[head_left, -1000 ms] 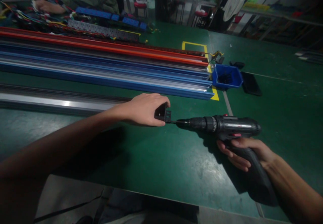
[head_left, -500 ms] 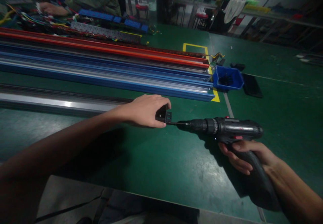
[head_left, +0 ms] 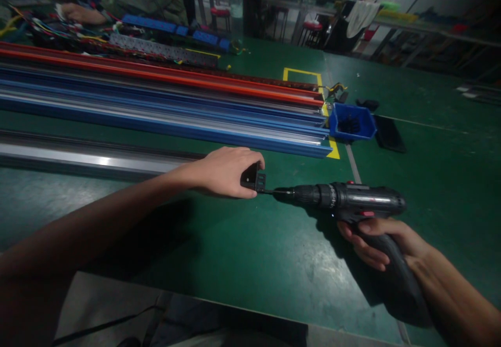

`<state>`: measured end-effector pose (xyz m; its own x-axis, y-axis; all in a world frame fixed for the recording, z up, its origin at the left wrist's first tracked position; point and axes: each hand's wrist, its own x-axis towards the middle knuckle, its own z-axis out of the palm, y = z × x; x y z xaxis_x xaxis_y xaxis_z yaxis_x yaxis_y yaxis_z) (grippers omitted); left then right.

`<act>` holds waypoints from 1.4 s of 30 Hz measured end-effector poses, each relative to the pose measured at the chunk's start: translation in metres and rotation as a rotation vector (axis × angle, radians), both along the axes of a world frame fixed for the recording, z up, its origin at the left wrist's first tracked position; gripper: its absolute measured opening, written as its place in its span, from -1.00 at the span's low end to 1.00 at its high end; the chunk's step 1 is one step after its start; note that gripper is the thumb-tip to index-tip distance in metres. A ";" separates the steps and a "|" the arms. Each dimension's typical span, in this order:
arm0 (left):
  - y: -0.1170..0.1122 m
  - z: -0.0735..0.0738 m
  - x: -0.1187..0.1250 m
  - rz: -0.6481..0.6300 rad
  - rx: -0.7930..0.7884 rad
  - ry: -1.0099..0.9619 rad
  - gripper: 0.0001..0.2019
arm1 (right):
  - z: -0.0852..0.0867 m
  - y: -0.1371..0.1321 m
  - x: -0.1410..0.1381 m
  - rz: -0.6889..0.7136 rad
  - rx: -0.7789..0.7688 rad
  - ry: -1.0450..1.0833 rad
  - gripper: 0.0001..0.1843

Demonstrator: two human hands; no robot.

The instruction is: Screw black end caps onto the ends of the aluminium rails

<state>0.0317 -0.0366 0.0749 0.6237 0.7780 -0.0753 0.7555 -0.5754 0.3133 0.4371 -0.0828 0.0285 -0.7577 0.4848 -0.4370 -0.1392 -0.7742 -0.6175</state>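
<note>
My left hand (head_left: 229, 172) is wrapped round the right end of a long silver-and-black metal profile (head_left: 105, 160) lying on the green table. Between its thumb and fingers shows a black end piece (head_left: 260, 181) with small slots. My right hand (head_left: 376, 240) grips a black cordless drill (head_left: 352, 198) by its handle, pointed left. The thin bit (head_left: 270, 191) reaches the lower part of the end piece; its very tip and any screw there are too small to make out.
Blue profiles (head_left: 235, 133) and red profiles (head_left: 195, 74) lie behind, parallel to mine. A blue bin (head_left: 358, 122) with dark small parts stands at their right end, beside a flat black object (head_left: 390, 134). Wired strips, a bottle (head_left: 236, 5) and another person's hand (head_left: 84, 14) are further back.
Almost nothing differs. The view has shifted very slightly; both hands, the drill and the end piece keep the same positions relative to each other.
</note>
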 end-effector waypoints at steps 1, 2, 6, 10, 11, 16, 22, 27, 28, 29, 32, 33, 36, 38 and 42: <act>0.000 0.000 0.000 0.000 0.002 0.000 -0.47 | 0.000 0.000 0.000 0.002 0.000 0.002 -0.75; 0.000 0.000 0.000 0.000 0.005 0.002 -0.47 | 0.000 0.000 0.000 0.004 -0.001 0.004 -0.75; 0.000 -0.001 0.000 0.003 0.004 0.007 -0.46 | 0.000 0.000 -0.001 0.002 0.001 0.001 -0.75; 0.000 0.000 0.000 0.004 0.003 0.005 -0.46 | 0.001 0.001 -0.001 0.005 -0.006 -0.004 -0.74; 0.000 0.000 0.000 0.005 0.004 0.005 -0.46 | 0.001 0.001 -0.001 0.010 -0.009 -0.001 -0.74; 0.000 0.001 0.001 0.004 -0.002 0.008 -0.46 | 0.001 0.002 -0.001 0.022 -0.006 0.007 -0.73; 0.001 -0.001 -0.001 -0.002 0.001 0.002 -0.46 | 0.002 0.002 -0.002 0.023 -0.005 0.005 -0.72; 0.000 -0.001 -0.001 0.003 0.007 0.004 -0.46 | 0.002 0.002 -0.001 0.017 -0.008 0.001 -0.72; 0.000 -0.001 -0.001 0.005 0.007 0.005 -0.46 | 0.002 0.002 -0.001 0.017 -0.007 0.003 -0.72; 0.000 -0.001 -0.001 0.005 0.007 0.006 -0.45 | 0.002 0.002 -0.001 0.017 -0.007 0.005 -0.72; 0.000 0.000 -0.001 0.004 0.007 0.005 -0.46 | 0.001 0.002 0.000 0.020 -0.013 -0.003 -0.72; 0.000 0.000 -0.001 0.005 0.008 0.005 -0.46 | 0.001 0.003 0.000 0.023 -0.016 -0.006 -0.72; 0.000 -0.001 -0.001 0.007 0.012 0.007 -0.46 | 0.000 0.003 0.001 0.024 -0.017 -0.002 -0.71; 0.001 -0.002 -0.001 0.006 0.013 0.009 -0.45 | 0.000 0.003 0.001 0.022 -0.016 0.002 -0.71; 0.001 -0.002 -0.001 0.005 0.015 0.009 -0.44 | 0.001 0.002 0.001 0.024 -0.018 -0.006 -0.71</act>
<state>0.0310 -0.0354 0.0727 0.6191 0.7823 -0.0689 0.7611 -0.5760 0.2982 0.4382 -0.0804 0.0296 -0.7660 0.4588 -0.4503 -0.1168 -0.7882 -0.6043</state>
